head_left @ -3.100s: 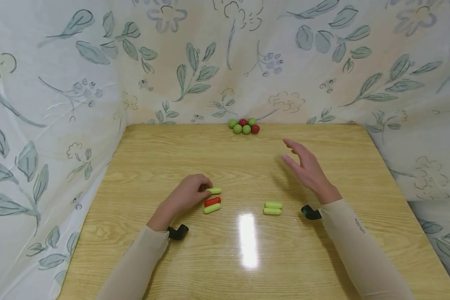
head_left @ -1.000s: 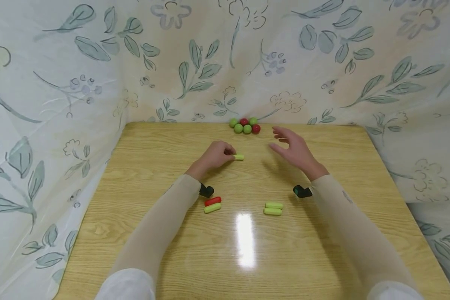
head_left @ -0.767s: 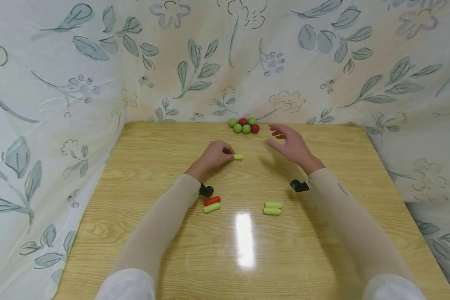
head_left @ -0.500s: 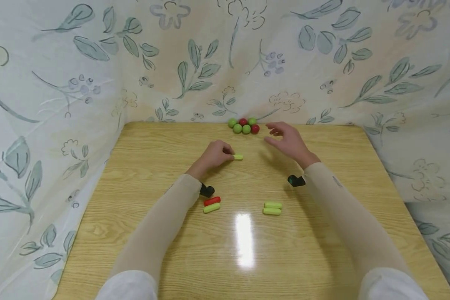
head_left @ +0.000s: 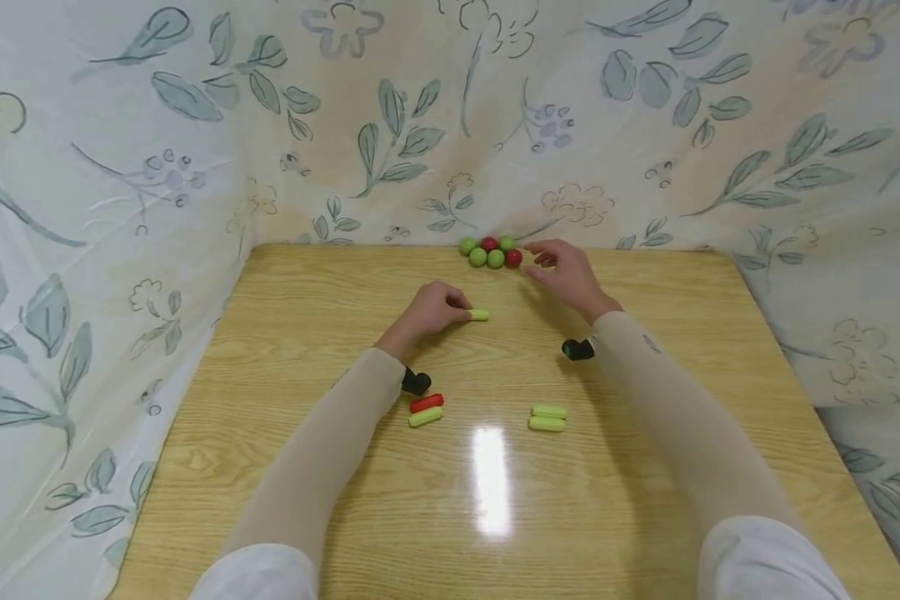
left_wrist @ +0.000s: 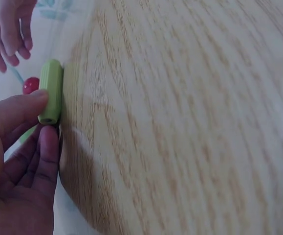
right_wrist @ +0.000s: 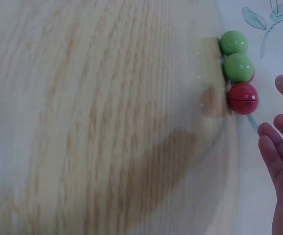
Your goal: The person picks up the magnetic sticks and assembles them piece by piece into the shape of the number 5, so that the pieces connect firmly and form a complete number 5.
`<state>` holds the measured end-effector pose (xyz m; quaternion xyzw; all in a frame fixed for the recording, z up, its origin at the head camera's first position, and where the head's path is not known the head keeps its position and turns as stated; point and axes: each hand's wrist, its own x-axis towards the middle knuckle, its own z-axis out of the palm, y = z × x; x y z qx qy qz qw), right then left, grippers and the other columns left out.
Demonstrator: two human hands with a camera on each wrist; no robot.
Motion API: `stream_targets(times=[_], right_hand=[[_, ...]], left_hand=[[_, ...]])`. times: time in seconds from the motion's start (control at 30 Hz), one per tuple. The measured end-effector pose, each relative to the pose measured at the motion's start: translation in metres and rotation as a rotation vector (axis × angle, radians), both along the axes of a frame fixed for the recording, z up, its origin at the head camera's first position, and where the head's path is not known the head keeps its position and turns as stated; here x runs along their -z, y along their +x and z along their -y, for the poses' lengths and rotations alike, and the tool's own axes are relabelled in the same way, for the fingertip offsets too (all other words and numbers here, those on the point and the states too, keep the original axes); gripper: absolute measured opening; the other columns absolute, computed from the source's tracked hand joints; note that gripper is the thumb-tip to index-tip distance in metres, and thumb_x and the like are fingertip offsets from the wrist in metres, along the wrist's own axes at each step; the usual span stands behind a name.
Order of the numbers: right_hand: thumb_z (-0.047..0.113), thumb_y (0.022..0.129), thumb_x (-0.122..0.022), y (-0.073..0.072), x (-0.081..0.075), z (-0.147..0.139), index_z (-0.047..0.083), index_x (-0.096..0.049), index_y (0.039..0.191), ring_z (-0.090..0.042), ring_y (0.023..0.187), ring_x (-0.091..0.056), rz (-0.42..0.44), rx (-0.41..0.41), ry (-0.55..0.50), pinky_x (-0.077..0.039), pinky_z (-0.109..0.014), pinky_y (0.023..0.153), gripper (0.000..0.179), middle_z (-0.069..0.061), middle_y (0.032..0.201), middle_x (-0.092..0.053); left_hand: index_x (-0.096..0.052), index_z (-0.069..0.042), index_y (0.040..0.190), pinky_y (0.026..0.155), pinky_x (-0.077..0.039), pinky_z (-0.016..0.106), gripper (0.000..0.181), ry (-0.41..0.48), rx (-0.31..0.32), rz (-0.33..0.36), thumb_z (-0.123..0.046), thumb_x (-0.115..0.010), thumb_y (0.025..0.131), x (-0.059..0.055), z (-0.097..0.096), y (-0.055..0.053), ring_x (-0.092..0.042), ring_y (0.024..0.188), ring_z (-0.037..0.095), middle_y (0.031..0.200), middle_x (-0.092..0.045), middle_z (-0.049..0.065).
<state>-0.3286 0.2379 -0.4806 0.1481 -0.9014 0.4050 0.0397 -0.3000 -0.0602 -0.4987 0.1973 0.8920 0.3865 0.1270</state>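
Observation:
My left hand [head_left: 435, 308] pinches a short, ribbed yellow-green stick [head_left: 479, 315] low over the middle of the table. In the left wrist view, the thumb lies against one end of this stick [left_wrist: 52, 90] and the fingertips are at its lower end. My right hand [head_left: 566, 271] is held with fingers apart and nothing in them, just right of a glossy red ball [head_left: 513, 258]. The right wrist view shows the fingertips beside that seamed red ball [right_wrist: 243, 98], with green balls [right_wrist: 238, 67] lined up beyond it.
Several green and red balls [head_left: 477, 257] cluster at the table's [head_left: 307, 308] back edge, against a floral cloth [head_left: 390, 100]. Nearer lie a red stick [head_left: 427, 403] touching a yellow-green one [head_left: 425, 417], and a yellow-green pair [head_left: 548, 418] to the right.
My left hand has carried the yellow-green stick away from beside the red one, forward and right, then held still. My right hand has moved forward and left, up to the red ball.

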Motion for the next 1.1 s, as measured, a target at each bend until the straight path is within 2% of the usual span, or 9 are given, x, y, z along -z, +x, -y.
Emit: stream_targets(times=[0.37,0.5,0.73,0.9,1.1], right_hand=[[0.012,0.105,-0.073,-0.011,0.008,0.011,0.012,-0.068,0.148,-0.034,0.122,-0.062,0.036,0.040,0.066,-0.051,-0.050,0.107,0.043,-0.016,0.144,-0.062],[0.010,0.105,-0.073,-0.013,0.009,0.013,0.011,-0.067,0.149,-0.034,0.120,-0.062,0.052,0.044,0.086,-0.052,-0.050,0.105,0.045,-0.016,0.146,-0.060],[0.010,0.105,-0.072,-0.014,0.012,0.014,0.005,-0.066,0.149,-0.037,0.117,-0.064,0.064,0.002,0.093,-0.054,-0.050,0.104,0.045,-0.020,0.147,-0.058],[0.016,0.105,-0.075,-0.015,0.015,0.014,0.008,-0.068,0.142,-0.034,0.118,-0.063,0.064,0.038,0.073,-0.053,-0.051,0.104,0.038,-0.016,0.141,-0.058],[0.014,0.104,-0.075,-0.016,0.014,0.015,0.010,-0.066,0.147,-0.035,0.121,-0.061,0.067,0.040,0.089,-0.053,-0.053,0.104,0.043,-0.015,0.143,-0.058]], left_hand=[[-0.085,-0.007,0.105,0.094,-0.052,0.035,0.010,0.003,-0.009,0.022,-0.014,-0.082,0.099,-0.001,0.000,0.001,-0.066,0.102,0.021,0.101,-0.078,0.004],[-0.084,-0.006,0.105,0.094,-0.052,0.035,0.010,0.015,-0.005,0.024,-0.014,-0.082,0.100,0.001,-0.002,0.002,-0.067,0.101,0.021,0.100,-0.078,0.004],[-0.084,-0.007,0.106,0.094,-0.052,0.035,0.011,0.017,-0.002,0.027,-0.015,-0.083,0.099,0.002,-0.002,0.001,-0.066,0.101,0.021,0.101,-0.077,0.003],[-0.084,-0.007,0.106,0.094,-0.052,0.035,0.011,0.005,0.000,0.030,-0.016,-0.082,0.099,0.000,-0.001,0.001,-0.066,0.102,0.022,0.102,-0.077,0.005],[-0.084,-0.007,0.105,0.093,-0.052,0.035,0.010,0.001,-0.004,0.041,-0.015,-0.082,0.099,0.000,0.001,0.000,-0.065,0.100,0.022,0.103,-0.076,0.004]])
